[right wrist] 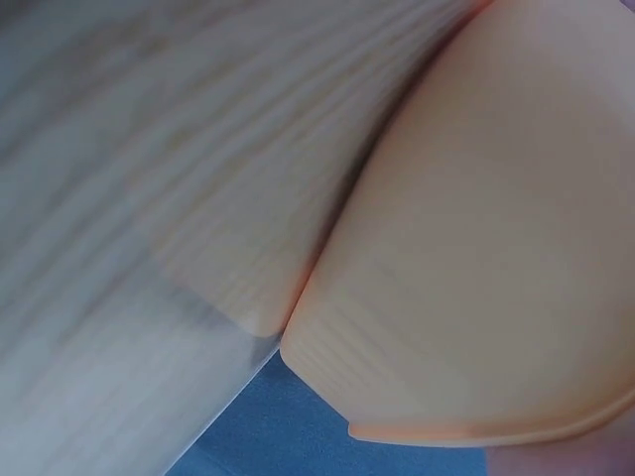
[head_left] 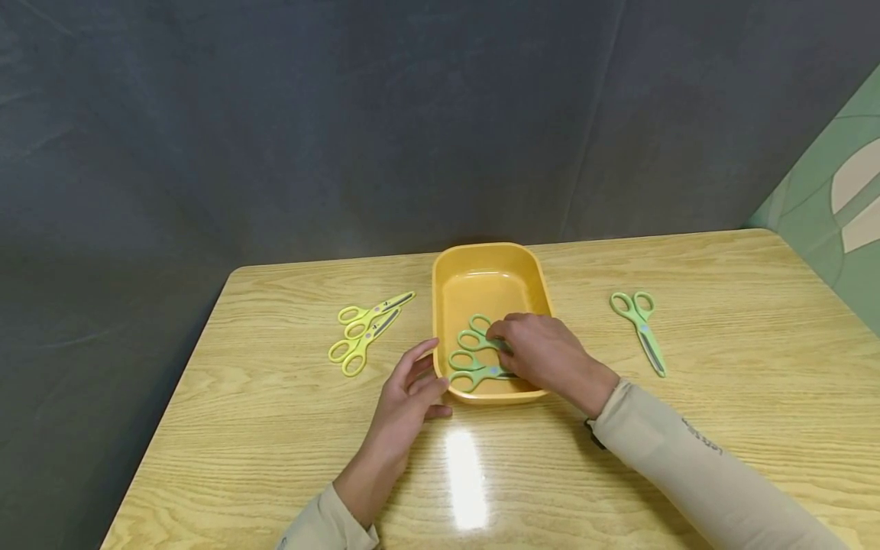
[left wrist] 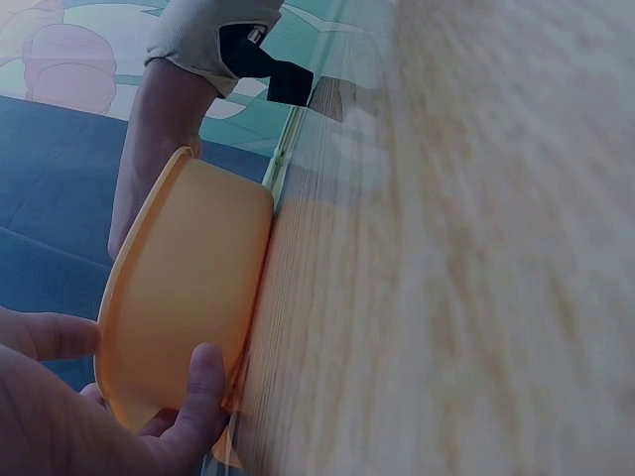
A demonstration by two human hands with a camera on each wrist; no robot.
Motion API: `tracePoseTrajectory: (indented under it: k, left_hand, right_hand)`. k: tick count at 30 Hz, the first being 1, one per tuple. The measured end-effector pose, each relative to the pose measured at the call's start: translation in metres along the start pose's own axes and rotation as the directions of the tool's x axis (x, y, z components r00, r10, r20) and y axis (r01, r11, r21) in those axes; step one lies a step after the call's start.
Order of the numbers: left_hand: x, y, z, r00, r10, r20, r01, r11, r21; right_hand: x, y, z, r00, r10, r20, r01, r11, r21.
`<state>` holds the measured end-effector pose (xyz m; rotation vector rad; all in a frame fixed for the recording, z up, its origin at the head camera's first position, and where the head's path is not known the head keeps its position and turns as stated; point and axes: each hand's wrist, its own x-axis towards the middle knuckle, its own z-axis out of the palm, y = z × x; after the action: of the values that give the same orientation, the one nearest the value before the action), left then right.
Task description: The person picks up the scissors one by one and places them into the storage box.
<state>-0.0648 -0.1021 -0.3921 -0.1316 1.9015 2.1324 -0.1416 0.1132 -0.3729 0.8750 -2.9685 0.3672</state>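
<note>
A yellow-orange plastic tub point(head_left: 486, 290) stands on the table, with two pairs of light green scissors lying in its near part. My right hand point(head_left: 543, 351) reaches over the right rim, curled fingers at the farther green scissors point(head_left: 473, 338), covering their blades. Closer to me lie the other green scissors point(head_left: 474, 370), their blade ends partly under the same hand. My left hand point(head_left: 406, 401) is at the tub's near left corner, with spread fingers touching the rim and outer wall. In the left wrist view, one finger point(left wrist: 205, 382) lies against the tub's side point(left wrist: 198, 268).
Two pairs of yellow scissors point(head_left: 364, 340) lie overlapping left of the tub. Another pair of green scissors point(head_left: 642, 328) is to its right, tips toward me. A dark curtain point(head_left: 412, 130) hangs behind the wooden table point(head_left: 261, 428); the tub is close to the far edge.
</note>
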Motion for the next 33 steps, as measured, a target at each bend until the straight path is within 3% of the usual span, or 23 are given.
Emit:
tracePoseTrajectory:
  k: [25, 28, 33]
  left_hand:
    - [-0.0001, -0.0001, 0.0011, 1.000, 0.002, -0.005, -0.002, 1.000, -0.008]
    - [0.0001, -0.0002, 0.0016, 1.000, 0.001, -0.005, -0.001, 1.000, -0.012]
    - [0.0006, -0.0021, 0.0015, 1.000, 0.004, -0.004, -0.004, 1.000, -0.005]
  right_hand:
    - [0.0005, -0.0009, -0.0005, 0.999, -0.001, 0.041, 0.001, 1.000, -0.006]
    - [-0.0001, -0.0006, -0.0001, 1.000, -0.010, 0.020, 0.010, 1.000, -0.004]
    - [-0.0033, 0.0008, 0.0025, 0.996, -0.046, -0.082, 0.047, 0.999, 0.015]
